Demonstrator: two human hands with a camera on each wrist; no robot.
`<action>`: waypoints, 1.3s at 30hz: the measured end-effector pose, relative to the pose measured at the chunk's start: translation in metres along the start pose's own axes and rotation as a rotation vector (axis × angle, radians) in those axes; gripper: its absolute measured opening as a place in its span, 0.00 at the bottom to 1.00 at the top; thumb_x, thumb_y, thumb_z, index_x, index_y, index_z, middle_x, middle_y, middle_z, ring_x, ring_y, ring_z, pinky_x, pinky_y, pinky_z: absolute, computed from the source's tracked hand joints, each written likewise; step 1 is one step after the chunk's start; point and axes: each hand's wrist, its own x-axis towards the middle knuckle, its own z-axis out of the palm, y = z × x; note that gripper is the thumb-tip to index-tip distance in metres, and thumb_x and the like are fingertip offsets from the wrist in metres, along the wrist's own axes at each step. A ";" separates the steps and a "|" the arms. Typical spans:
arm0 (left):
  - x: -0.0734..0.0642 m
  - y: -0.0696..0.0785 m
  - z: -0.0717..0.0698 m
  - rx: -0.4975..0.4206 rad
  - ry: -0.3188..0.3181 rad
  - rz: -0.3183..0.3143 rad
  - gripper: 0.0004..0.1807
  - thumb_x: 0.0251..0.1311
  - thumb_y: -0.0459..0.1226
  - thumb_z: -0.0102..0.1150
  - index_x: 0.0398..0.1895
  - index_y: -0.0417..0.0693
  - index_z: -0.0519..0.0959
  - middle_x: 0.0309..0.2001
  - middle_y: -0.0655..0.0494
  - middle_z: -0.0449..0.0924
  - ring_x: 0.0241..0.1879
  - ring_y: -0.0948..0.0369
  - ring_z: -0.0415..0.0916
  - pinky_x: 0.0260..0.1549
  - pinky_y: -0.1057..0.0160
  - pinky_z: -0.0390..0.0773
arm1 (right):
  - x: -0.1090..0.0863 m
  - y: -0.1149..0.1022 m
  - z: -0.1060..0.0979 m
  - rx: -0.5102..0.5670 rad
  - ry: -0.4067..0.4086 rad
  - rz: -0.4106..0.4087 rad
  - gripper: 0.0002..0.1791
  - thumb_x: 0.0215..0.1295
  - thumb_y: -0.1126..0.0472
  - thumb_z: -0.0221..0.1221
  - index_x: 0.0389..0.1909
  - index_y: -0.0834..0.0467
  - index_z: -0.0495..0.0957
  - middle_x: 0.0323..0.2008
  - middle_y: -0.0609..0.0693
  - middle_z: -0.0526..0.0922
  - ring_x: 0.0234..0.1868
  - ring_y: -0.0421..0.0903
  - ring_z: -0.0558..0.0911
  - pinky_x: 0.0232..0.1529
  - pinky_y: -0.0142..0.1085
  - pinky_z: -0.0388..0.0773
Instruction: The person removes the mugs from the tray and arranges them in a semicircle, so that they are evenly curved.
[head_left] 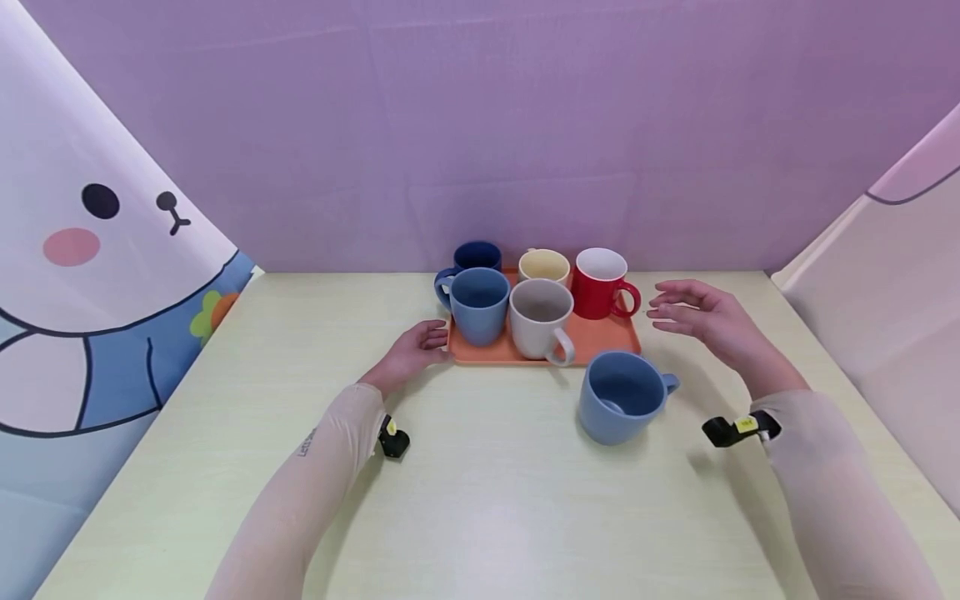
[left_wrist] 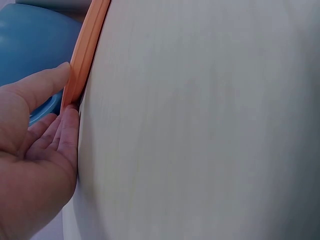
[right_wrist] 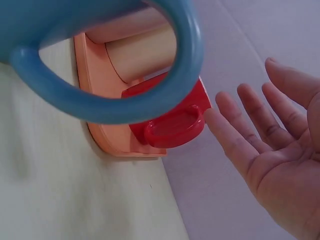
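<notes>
An orange tray [head_left: 495, 355] lies at the back of the table, carrying several mugs. On it are a navy mug [head_left: 477, 254], a blue mug [head_left: 480, 312], a cream mug [head_left: 543, 265], a pale grey mug [head_left: 538, 325] and a red mug [head_left: 596, 292]. My left hand [head_left: 415, 352] is at the tray's left end; in the left wrist view its thumb and fingertips meet the rim [left_wrist: 80, 65], fingers mostly straight. Right of the red mug's handle, my right hand [head_left: 697, 315] hovers, fingers spread and holding nothing. In the right wrist view its palm [right_wrist: 295, 175] shows.
A second blue mug [head_left: 618, 400] stands on the table [head_left: 480, 500] in front of the tray's right corner, handle pointing right. Behind the tray hangs a purple cloth [head_left: 525, 125]. A printed cloth [head_left: 90, 333] borders the left side, a pale one [head_left: 885, 317] the right.
</notes>
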 end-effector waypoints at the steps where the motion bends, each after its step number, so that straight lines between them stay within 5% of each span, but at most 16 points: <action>1: 0.000 0.000 0.000 0.003 0.000 0.001 0.36 0.63 0.24 0.59 0.73 0.28 0.56 0.68 0.31 0.64 0.68 0.43 0.64 0.67 0.51 0.66 | 0.002 -0.001 0.000 -0.007 0.012 0.006 0.16 0.72 0.63 0.59 0.58 0.51 0.73 0.47 0.43 0.81 0.47 0.37 0.84 0.44 0.30 0.83; 7: 0.000 0.000 0.000 0.017 0.001 -0.005 0.36 0.63 0.25 0.59 0.73 0.30 0.56 0.68 0.32 0.64 0.68 0.43 0.64 0.67 0.51 0.66 | 0.017 0.001 0.001 0.013 0.047 -0.011 0.16 0.71 0.63 0.60 0.57 0.54 0.73 0.45 0.49 0.77 0.44 0.37 0.85 0.43 0.30 0.83; 14: 0.000 0.001 -0.001 0.020 0.001 -0.011 0.36 0.64 0.25 0.59 0.73 0.30 0.56 0.69 0.32 0.64 0.68 0.43 0.64 0.68 0.51 0.65 | 0.033 0.006 -0.001 -0.082 0.084 0.005 0.23 0.72 0.64 0.58 0.64 0.66 0.66 0.43 0.43 0.78 0.41 0.33 0.83 0.43 0.28 0.83; 20: 0.000 0.001 -0.001 0.027 -0.004 -0.002 0.36 0.64 0.26 0.59 0.73 0.30 0.56 0.68 0.32 0.64 0.68 0.43 0.64 0.67 0.51 0.67 | 0.045 0.010 0.001 -0.237 0.091 0.020 0.30 0.72 0.63 0.57 0.68 0.73 0.61 0.52 0.61 0.75 0.39 0.31 0.80 0.43 0.27 0.82; 29: 0.000 -0.002 0.000 0.032 -0.001 -0.003 0.35 0.65 0.26 0.58 0.73 0.30 0.56 0.68 0.32 0.64 0.68 0.43 0.64 0.66 0.51 0.68 | 0.060 0.016 0.002 -0.430 0.053 0.077 0.28 0.71 0.61 0.59 0.67 0.69 0.65 0.58 0.68 0.73 0.55 0.62 0.77 0.51 0.35 0.81; 39: 0.001 -0.004 -0.001 0.006 -0.005 0.008 0.36 0.64 0.25 0.58 0.73 0.29 0.56 0.68 0.31 0.64 0.68 0.42 0.64 0.66 0.50 0.67 | 0.067 0.009 0.011 -0.496 -0.003 0.120 0.27 0.70 0.63 0.60 0.65 0.70 0.67 0.57 0.70 0.73 0.57 0.65 0.74 0.60 0.57 0.74</action>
